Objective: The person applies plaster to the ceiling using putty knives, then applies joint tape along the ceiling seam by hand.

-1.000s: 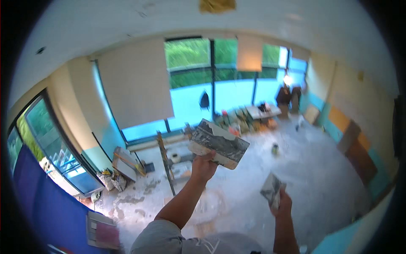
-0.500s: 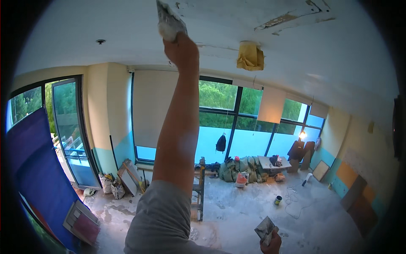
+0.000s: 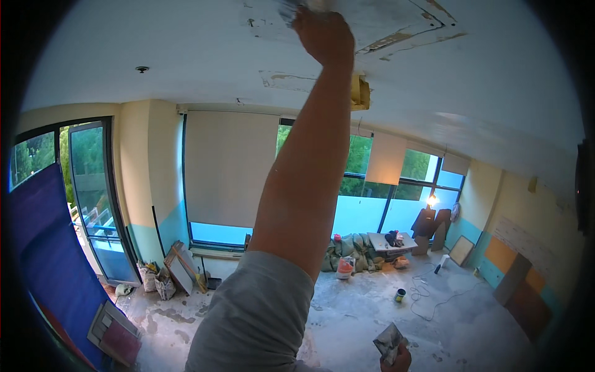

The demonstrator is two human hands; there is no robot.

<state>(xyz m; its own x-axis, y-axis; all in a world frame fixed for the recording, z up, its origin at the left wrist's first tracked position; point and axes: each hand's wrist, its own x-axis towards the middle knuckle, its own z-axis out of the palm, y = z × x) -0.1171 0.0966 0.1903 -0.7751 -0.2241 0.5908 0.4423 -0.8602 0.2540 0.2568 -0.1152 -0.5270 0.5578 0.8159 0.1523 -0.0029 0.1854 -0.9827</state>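
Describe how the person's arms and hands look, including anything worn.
The left arm wears a short light grey sleeve; the forearm is bare and so is the left hand, with no glove. The right hand is bare too, only its top showing at the lower edge.

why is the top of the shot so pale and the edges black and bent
Head view: daylight through the windows washes the ceiling pale; fisheye bends the door frame and leaves black corners; the raised left hand is slightly soft.
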